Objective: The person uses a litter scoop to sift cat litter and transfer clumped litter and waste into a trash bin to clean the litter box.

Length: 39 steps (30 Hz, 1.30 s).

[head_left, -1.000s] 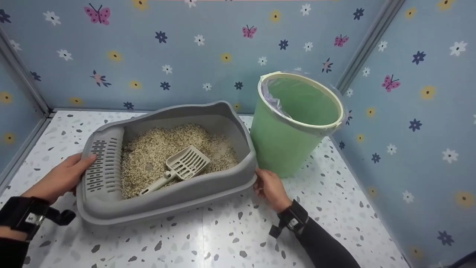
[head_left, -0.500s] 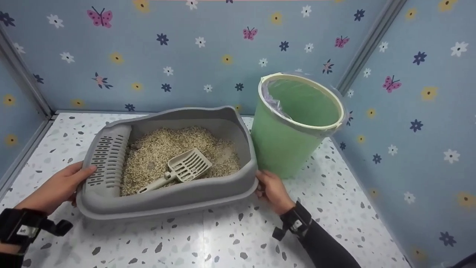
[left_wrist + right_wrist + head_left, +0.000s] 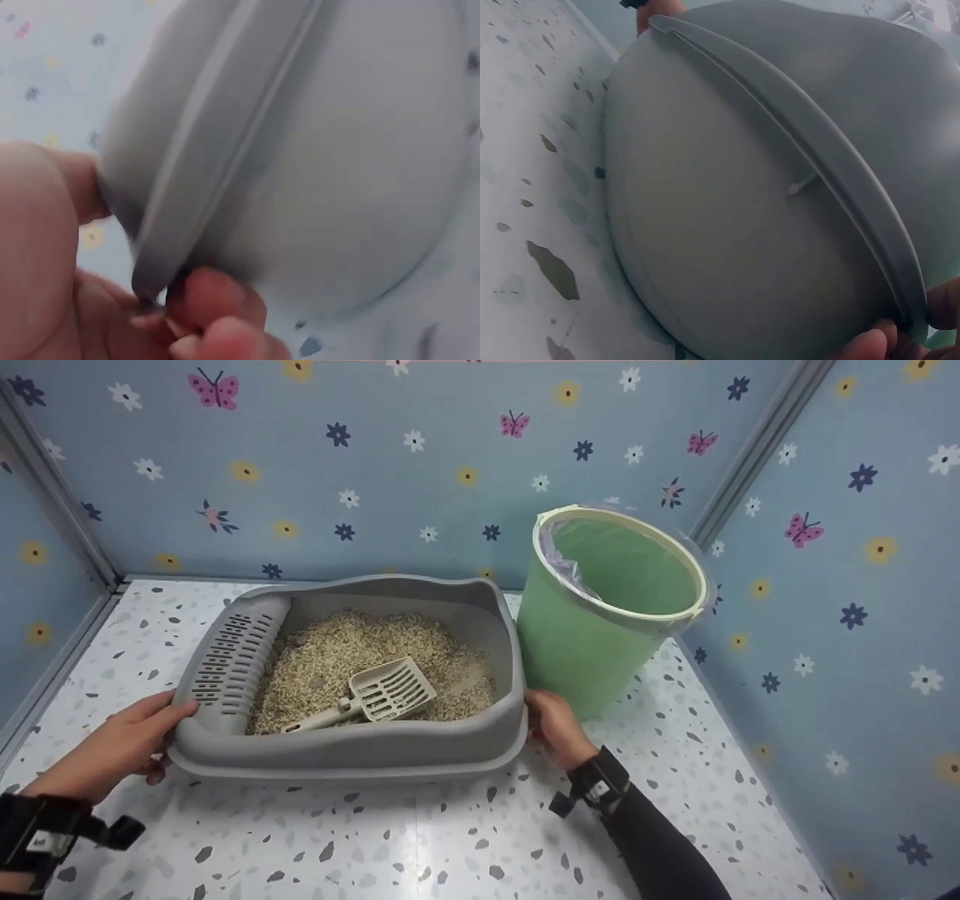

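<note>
Head view: the left hand (image 3: 118, 744) and right hand (image 3: 555, 726) grip opposite ends of the grey litter box (image 3: 360, 754) with curled fingers, just beside the green bin (image 3: 589, 652); seemingly a positioning step, next calling for both ends kept level

The left hand (image 3: 105, 304) grips the lip (image 3: 214, 127) of a grey tub (image 3: 352, 172), fingers (image 3: 217, 298) curled underneath; patterned wall (image 3: 60, 71) shows upper left, speckled surface (image 3: 390, 330) lower right.
</note>
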Available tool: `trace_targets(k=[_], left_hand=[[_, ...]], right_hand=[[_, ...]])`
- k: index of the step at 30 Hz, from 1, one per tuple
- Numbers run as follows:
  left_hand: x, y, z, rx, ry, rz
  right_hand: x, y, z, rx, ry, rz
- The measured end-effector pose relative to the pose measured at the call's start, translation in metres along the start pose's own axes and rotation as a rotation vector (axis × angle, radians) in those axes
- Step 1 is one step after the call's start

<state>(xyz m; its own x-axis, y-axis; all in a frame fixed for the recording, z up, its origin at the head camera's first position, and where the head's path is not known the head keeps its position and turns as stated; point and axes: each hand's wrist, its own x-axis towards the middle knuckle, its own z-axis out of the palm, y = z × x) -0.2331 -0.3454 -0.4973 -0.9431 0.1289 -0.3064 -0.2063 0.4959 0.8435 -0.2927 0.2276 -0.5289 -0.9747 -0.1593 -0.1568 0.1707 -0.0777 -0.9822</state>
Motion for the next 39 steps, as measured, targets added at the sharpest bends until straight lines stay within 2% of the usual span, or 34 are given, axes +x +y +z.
trace_targets(k=[4,7,9,13,17,21,24,27,30,33,37,39], left_hand=[[-0.009,0.005,0.012,-0.039,0.053,0.008],[-0.010,0.008,0.013,-0.046,0.081,0.022],[-0.008,0.008,0.011,-0.049,0.100,0.019],[0.004,0.005,-0.006,-0.053,0.105,0.024],[0.007,0.002,-0.009,-0.065,0.121,0.014],[-0.005,0.001,0.006,-0.050,0.151,0.012],[-0.014,0.002,0.021,-0.066,0.145,0.002],[-0.022,0.008,0.037,-0.098,0.171,-0.010],[-0.025,0.010,0.042,-0.104,0.210,-0.003],[-0.023,0.009,0.042,-0.087,0.246,0.016],[-0.003,0.006,0.032,-0.090,0.266,0.067],[0.003,0.005,0.031,-0.087,0.283,0.071]], right_hand=[[0.009,0.001,-0.007,0.045,-0.049,-0.015],[0.006,0.003,-0.008,0.048,-0.082,-0.011],[0.003,0.004,-0.009,0.031,-0.111,-0.004],[-0.010,0.005,-0.005,-0.023,-0.164,0.008],[-0.006,0.003,-0.007,-0.063,-0.172,0.031],[0.013,0.000,-0.009,-0.004,-0.117,0.012],[0.025,0.002,-0.010,0.056,-0.084,-0.017],[0.035,0.001,-0.016,0.084,-0.119,-0.026],[0.035,0.001,-0.018,0.069,-0.164,-0.016],[0.027,0.001,-0.019,0.035,-0.202,-0.008],[0.004,0.005,-0.019,-0.004,-0.235,0.005],[0.000,0.004,-0.021,-0.033,-0.245,0.011]])
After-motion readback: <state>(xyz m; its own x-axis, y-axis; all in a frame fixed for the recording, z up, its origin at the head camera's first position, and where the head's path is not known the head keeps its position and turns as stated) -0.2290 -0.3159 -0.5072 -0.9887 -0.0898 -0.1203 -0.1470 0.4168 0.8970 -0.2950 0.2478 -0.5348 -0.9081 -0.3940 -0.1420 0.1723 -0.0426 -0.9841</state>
